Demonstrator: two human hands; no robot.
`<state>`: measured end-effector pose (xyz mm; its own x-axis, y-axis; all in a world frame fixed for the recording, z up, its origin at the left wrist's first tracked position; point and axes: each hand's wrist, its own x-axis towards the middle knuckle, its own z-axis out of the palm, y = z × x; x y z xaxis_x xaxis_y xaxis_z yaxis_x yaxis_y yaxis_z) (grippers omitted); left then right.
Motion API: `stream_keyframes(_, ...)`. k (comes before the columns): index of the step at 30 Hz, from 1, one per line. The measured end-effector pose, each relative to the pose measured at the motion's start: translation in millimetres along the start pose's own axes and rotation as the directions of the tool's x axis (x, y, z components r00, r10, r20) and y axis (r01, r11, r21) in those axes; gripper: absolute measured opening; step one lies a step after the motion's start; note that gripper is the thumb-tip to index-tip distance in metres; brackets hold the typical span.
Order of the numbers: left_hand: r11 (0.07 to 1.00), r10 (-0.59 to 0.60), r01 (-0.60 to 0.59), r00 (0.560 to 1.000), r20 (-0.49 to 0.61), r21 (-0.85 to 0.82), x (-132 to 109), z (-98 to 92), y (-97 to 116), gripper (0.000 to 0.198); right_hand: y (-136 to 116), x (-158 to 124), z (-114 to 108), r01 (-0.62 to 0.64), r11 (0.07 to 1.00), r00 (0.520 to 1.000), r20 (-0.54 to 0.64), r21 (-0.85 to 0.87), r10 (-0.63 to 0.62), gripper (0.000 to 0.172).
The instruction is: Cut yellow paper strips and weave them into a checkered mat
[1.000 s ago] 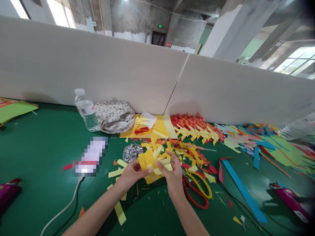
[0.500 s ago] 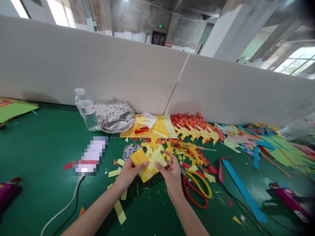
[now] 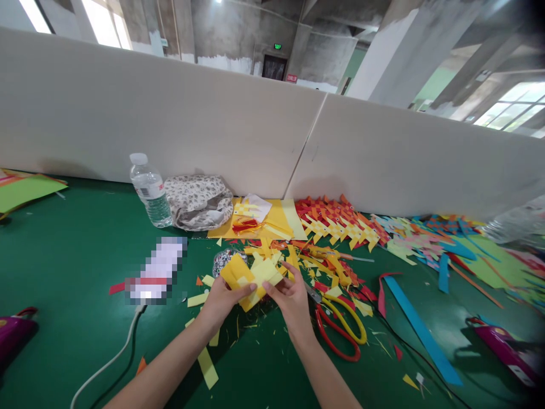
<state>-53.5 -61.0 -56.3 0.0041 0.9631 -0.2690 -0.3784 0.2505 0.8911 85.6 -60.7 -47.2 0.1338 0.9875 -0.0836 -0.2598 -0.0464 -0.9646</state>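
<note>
1. Woven piece of yellow and pale-yellow paper strips (image 3: 252, 277): held above the green table top (image 3: 76, 255), pinched between both hands.
2. Left hand (image 3: 221, 304): closed on the woven piece's lower left edge, thumb on top.
3. Right hand (image 3: 290, 298): fingertips closed on its right edge.
4. Two pairs of scissors, yellow-handled scissors (image 3: 347, 321) and red-handled scissors (image 3: 336, 347), lie overlapping just right of the right hand.
5. One small clear bag of googly eyes (image 3: 221, 260) lies just behind the woven piece; one clear plastic water bottle (image 3: 150, 190) stands upright beyond.

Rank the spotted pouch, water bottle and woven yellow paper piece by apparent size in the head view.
1. spotted pouch
2. woven yellow paper piece, nearly the pouch's size, but it is nearer the camera, so this rank is unsure
3. water bottle
</note>
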Motion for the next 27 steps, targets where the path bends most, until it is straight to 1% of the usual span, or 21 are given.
stream_keyframes(4, 0.999, 0.029, -0.029, 0.999, -0.031, 0.025, 0.1, 0.7, -0.4, 0.040, 3.3, 1.3, -3.3, 0.004, 1.000, 1.000, -0.012, -0.020, -0.004, 0.070)
stream_keyframes(8, 0.998, 0.052, -0.051, 0.999, -0.010, 0.043, -0.5, 0.5, -1.5, 0.038, 3.2, 0.3, -4.8, 0.029, 0.999, 1.000, -0.010, -0.019, -0.029, 0.067)
stream_keyframes(14, 0.997, 0.038, -0.037, 0.999, -0.006, 0.065, -1.0, 0.6, -1.0, 0.034, 0.8, -2.4, -4.4, 0.059, 0.997, 0.998, -0.013, -0.055, -0.060, 0.064)
stream_keyframes(17, 0.997, 0.046, -0.047, 0.999, 0.007, 0.066, -0.6, -0.6, -1.4, 0.034, -0.6, -2.2, -3.4, 0.061, 0.997, 0.998, -0.005, -0.043, -0.061, 0.062)
stream_keyframes(20, 0.996, 0.058, -0.059, 0.998, 0.017, 0.065, 0.2, -2.2, -2.5, 0.034, -1.3, -1.4, -2.2, 0.034, 0.999, 0.999, -0.014, -0.024, -0.034, 0.066)
stream_keyframes(23, 0.996, 0.064, -0.064, 0.998, 0.013, 0.054, 0.6, -2.2, -3.3, 0.034, 0.1, -1.4, -2.2, -0.010, 0.999, 0.999, 0.037, -0.052, 0.012, 0.074)
stream_keyframes(25, 0.997, 0.074, -0.075, 0.997, 0.021, 0.029, 0.0, -0.9, -3.2, 0.033, 1.7, -2.2, -2.8, -0.008, 0.996, 0.998, 0.064, -0.085, 0.013, 0.073)
stream_keyframes(27, 0.996, 0.093, -0.093, 0.995, 0.042, 0.001, -1.1, 0.9, -2.8, 0.033, 2.8, -3.5, -3.1, 0.011, 0.994, 0.998, 0.068, -0.104, -0.004, 0.070)
